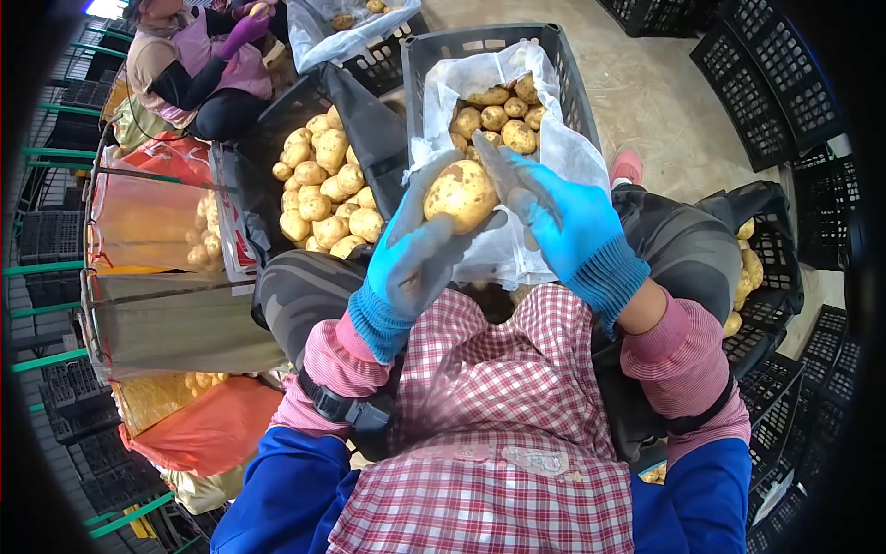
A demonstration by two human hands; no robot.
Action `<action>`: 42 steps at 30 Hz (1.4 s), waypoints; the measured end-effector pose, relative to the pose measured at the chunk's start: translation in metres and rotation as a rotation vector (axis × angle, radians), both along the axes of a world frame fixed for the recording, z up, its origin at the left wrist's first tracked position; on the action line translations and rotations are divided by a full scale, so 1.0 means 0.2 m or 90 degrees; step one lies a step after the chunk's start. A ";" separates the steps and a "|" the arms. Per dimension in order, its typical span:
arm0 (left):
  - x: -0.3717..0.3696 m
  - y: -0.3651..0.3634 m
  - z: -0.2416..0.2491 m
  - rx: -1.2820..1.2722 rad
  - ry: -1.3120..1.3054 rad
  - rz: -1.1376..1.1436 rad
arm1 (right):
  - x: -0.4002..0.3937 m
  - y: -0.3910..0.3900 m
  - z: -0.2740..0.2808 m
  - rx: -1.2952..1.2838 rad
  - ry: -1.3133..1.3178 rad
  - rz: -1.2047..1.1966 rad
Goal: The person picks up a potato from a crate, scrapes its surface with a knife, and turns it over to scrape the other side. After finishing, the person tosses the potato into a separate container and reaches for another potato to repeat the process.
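A large yellow potato [460, 196] with brown, dirt-like patches rests in my left hand [413, 249], whose gloved fingers curl under and around it. My right hand [568, 208], in the same kind of blue and grey glove, is beside it with fingers stretched out, the fingertips right at the potato's upper right side. Just beyond my hands stands a dark plastic crate [574, 88] lined with white sheeting [461, 78], and several potatoes [519, 137] show through the liner's opening. Part of the liner is hidden under my hands.
To the left, a heap of potatoes [323, 185] lies in a black-lined container. Another crate with potatoes [748, 268] is at my right. A co-worker [198, 65] in purple gloves sits at the upper left. Stacked black crates [780, 69] line the right side.
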State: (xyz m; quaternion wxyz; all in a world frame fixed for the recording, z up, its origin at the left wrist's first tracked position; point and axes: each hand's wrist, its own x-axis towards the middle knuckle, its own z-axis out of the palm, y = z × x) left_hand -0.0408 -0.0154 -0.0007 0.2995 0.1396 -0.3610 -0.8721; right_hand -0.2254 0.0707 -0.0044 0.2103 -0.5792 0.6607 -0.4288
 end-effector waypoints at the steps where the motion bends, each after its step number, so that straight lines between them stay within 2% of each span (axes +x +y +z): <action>1: 0.01 0.00 0.01 0.001 -0.029 -0.006 | 0.00 0.00 0.00 0.006 -0.013 0.013; 3: 0.04 0.01 0.02 0.005 -0.087 -0.018 | 0.01 0.00 -0.02 -0.009 -0.036 0.018; 6: 0.02 0.00 -0.01 -0.012 -0.059 -0.002 | 0.01 0.01 0.02 0.021 -0.068 0.026; 10: 0.02 -0.01 0.00 -0.131 -0.120 0.027 | 0.02 0.00 -0.01 -0.017 -0.071 0.019; 12: 0.03 -0.01 0.01 -0.194 -0.182 0.043 | 0.03 0.03 0.03 0.053 -0.027 0.006; 15: 0.05 -0.01 0.01 -0.376 -0.269 0.104 | 0.05 0.05 0.05 0.100 -0.016 -0.007; 18: 0.04 0.01 0.02 -0.293 -0.263 0.100 | 0.09 0.06 0.04 0.075 0.018 0.017; 21: 0.06 -0.04 -0.07 -0.404 -0.270 0.118 | 0.09 0.05 0.06 0.111 0.041 0.028; 24: 0.05 -0.04 -0.08 -0.610 -0.369 0.166 | 0.07 0.03 0.06 0.143 0.047 -0.006; 27: 0.04 -0.05 -0.12 -0.707 -0.328 0.210 | 0.15 0.05 0.07 0.138 0.130 -0.009; 29: 0.05 -0.05 -0.08 -0.753 -0.390 0.198 | 0.15 0.05 0.08 0.128 0.150 0.030; 31: 0.06 -0.06 -0.04 -0.796 -0.435 0.189 | 0.09 0.03 0.02 0.122 0.148 0.005; 33: 0.04 -0.05 -0.05 -0.767 -0.461 0.216 | 0.07 0.01 0.00 0.131 0.185 -0.017; 36: 0.04 -0.07 -0.04 -0.763 -0.480 0.239 | 0.16 0.06 0.03 0.015 0.248 0.073; 39: 0.05 -0.08 -0.04 -0.757 -0.473 0.240 | 0.14 0.05 0.02 0.102 0.173 0.070; 42: 0.05 -0.07 -0.04 -0.751 -0.459 0.244 | 0.03 -0.02 -0.03 0.159 0.204 -0.003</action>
